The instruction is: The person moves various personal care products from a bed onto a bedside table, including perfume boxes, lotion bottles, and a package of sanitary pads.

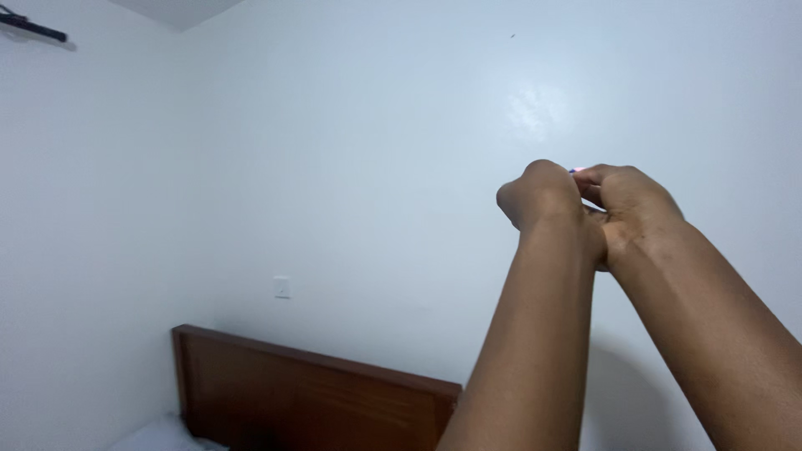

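Both my arms are raised in front of a white wall. My left hand (539,196) is curled into a fist, and my right hand (631,205) is pressed against it, fingers closed. Between the two hands a tiny purple-blue thing (576,170) peeks out at the top; most of it is hidden by my fingers, so I cannot tell what it is or which hand grips it.
A brown wooden headboard (309,392) stands against the wall at the bottom, with white bedding (159,436) at its left. A white wall switch (282,286) sits above it. A dark bar (33,27) juts from the wall at top left.
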